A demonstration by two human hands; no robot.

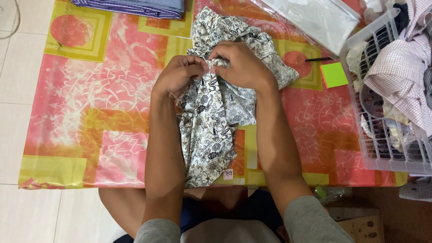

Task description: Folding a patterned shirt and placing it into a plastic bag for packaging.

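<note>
A white garment with a black floral print [211, 126] lies crumpled on the table with its pink and yellow patterned cover [90, 112], reaching from the far middle to the near edge. My left hand [179, 74] and my right hand [243, 65] meet over its upper part. Both pinch a bunched fold of the fabric between fingers and thumbs. A small white tag [228, 173] shows at the garment's near end.
A white plastic basket [382, 148] full of clothes, with a checked shirt [400, 76] on top, stands at the right. A clear plastic bag [315, 18], a green sticky note pad [334, 74] and a black pen [318, 59] lie far right. Folded blue striped cloth [135, 6] sits at the far edge.
</note>
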